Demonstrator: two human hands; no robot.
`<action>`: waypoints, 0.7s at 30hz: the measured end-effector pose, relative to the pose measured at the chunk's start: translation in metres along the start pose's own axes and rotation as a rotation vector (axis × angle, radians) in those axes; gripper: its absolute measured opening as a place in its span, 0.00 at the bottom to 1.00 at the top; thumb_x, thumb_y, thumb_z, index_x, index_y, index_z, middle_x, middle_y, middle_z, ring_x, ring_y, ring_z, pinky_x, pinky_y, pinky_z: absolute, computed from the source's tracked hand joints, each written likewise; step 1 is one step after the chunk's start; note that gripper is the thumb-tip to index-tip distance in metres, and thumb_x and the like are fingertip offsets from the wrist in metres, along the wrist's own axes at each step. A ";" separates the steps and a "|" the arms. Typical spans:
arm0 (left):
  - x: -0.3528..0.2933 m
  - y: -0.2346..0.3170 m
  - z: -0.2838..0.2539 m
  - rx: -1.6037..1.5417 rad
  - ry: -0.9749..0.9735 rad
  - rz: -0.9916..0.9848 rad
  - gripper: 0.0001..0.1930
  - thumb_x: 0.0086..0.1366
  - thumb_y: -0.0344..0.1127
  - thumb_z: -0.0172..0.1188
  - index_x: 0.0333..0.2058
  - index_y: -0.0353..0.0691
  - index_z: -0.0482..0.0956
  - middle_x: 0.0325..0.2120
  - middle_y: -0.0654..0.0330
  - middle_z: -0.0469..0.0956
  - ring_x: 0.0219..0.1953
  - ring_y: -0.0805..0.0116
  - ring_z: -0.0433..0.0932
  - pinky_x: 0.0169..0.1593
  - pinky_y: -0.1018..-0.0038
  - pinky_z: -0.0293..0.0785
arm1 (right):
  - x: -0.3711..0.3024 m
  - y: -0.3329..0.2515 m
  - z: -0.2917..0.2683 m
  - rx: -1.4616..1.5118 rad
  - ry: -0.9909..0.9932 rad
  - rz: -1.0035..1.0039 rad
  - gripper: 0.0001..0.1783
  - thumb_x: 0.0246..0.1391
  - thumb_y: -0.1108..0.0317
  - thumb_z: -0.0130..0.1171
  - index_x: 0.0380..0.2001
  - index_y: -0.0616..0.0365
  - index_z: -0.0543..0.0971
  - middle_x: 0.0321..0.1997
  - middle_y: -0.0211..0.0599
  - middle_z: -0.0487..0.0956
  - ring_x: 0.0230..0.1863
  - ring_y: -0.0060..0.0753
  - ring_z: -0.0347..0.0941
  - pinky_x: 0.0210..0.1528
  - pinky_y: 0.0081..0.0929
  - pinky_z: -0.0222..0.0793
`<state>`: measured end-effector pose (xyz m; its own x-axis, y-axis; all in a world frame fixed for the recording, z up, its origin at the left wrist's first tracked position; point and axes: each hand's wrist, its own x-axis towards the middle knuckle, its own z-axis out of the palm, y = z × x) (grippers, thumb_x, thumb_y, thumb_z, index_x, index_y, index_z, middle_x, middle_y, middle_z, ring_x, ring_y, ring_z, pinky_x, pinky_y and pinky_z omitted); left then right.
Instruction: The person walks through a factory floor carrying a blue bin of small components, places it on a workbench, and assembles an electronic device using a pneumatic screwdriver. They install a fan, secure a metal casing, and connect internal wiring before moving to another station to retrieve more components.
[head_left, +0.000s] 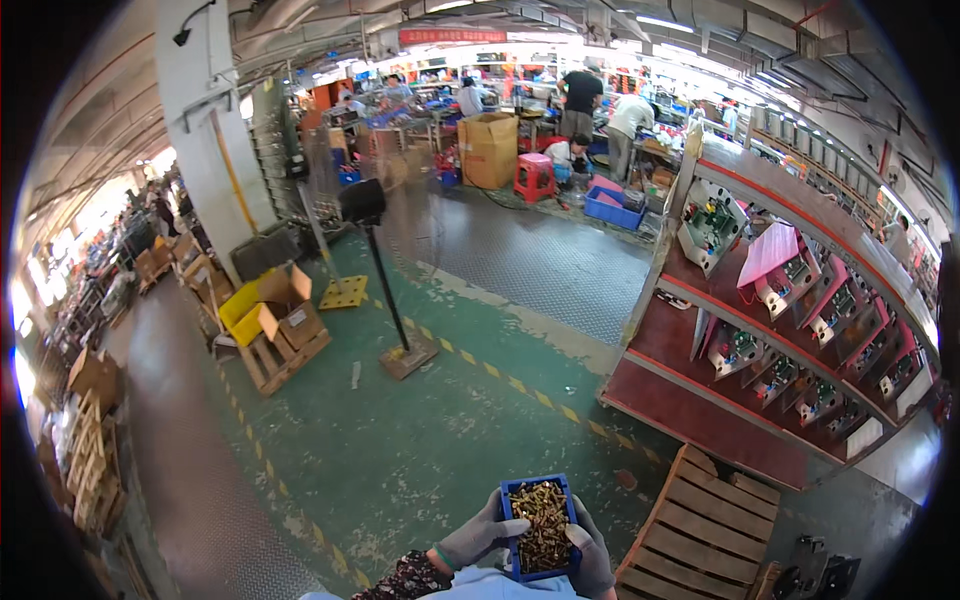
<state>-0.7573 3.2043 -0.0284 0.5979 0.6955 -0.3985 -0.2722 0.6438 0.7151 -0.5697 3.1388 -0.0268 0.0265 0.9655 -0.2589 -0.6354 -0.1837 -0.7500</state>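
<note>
A small blue plastic bin point(506, 498) is held in front of my body, low in the head view. Many small brass-coloured metal pieces point(542, 525), like screws or fittings, fill it; their exact kind is too small to tell. My left hand point(474, 537), in a grey glove, grips the bin's left side with the thumb over the rim. On the opposite side my right hand point(592, 552), gloved too, closes round the wall, its thumb resting over the edge by the pieces. The fingers under the bin are hidden.
To the right stand a wooden pallet point(700, 520) and a red-shelved rack point(690, 405) holding circuit-board units. Ahead are a black post on a wooden base point(408, 357), cartons with a yellow bin point(243, 312) on a pallet, and a concrete pillar point(205, 130). People work at benches farther off.
</note>
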 end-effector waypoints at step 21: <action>0.616 0.394 -0.080 0.177 -0.043 0.026 0.43 0.59 0.40 0.66 0.67 0.39 0.49 0.60 0.54 0.63 0.59 0.64 0.67 0.60 0.67 0.69 | 0.683 -0.238 -0.034 0.062 0.000 -0.069 0.39 0.55 0.66 0.52 0.68 0.66 0.55 0.68 0.47 0.63 0.66 0.37 0.62 0.66 0.33 0.59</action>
<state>-0.5569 3.9118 -0.0379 0.6252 0.6945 -0.3561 -0.1536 0.5569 0.8163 -0.3745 3.8354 -0.0455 0.0719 0.9755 -0.2081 -0.6784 -0.1051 -0.7272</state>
